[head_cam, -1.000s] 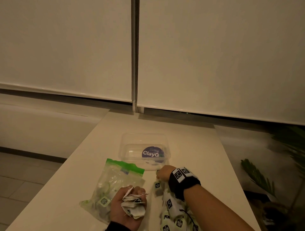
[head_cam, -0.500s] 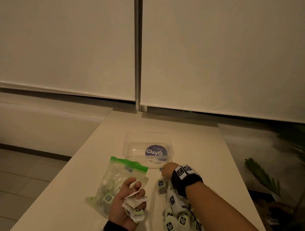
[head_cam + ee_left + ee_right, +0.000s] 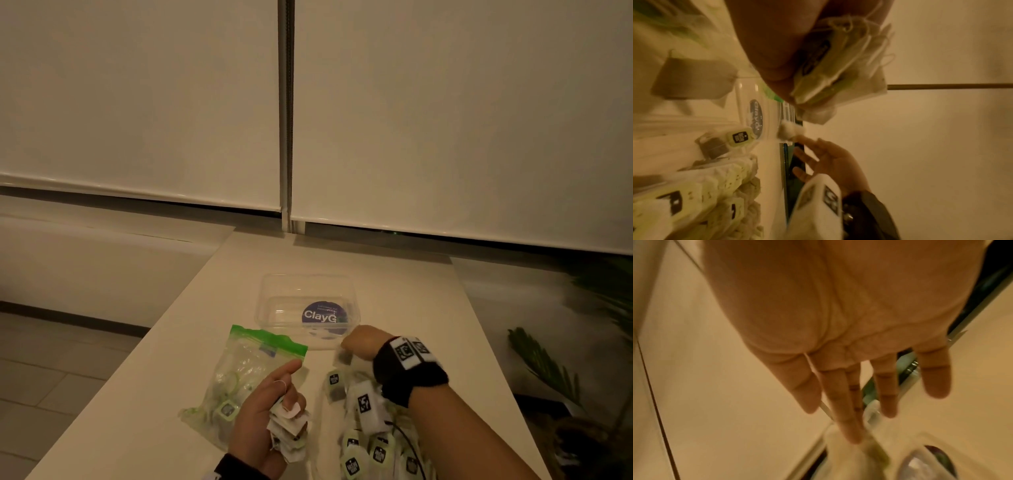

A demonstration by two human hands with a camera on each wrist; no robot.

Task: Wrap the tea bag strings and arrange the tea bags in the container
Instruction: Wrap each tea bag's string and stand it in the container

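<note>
The left hand (image 3: 265, 423) sits at about 6 o'clock on the bench (image 3: 404, 274), its lower fingers curled round a stack of wrapped tea bags (image 3: 286, 433) while the forefinger points free with a loop of string (image 3: 281, 383) around it. The right hand (image 3: 359, 342), toward 5 o'clock, has its fingers straight and spread; it seems to touch one small tea bag (image 3: 790, 132) at the fingertips, though blur makes it hard to tell whether it pinches it. The clear container (image 3: 308, 301) stands just past it at 12 o'clock and looks to hold nothing yet. A loose heap of tea bags (image 3: 370, 442) lies under the right forearm, and a green-topped zip bag (image 3: 246, 373) at 9 o'clock. The risks: the looped string may snag and tug the stack apart, the loosely held bag may drop short of the container, and the forearm may scatter the heap.
</note>
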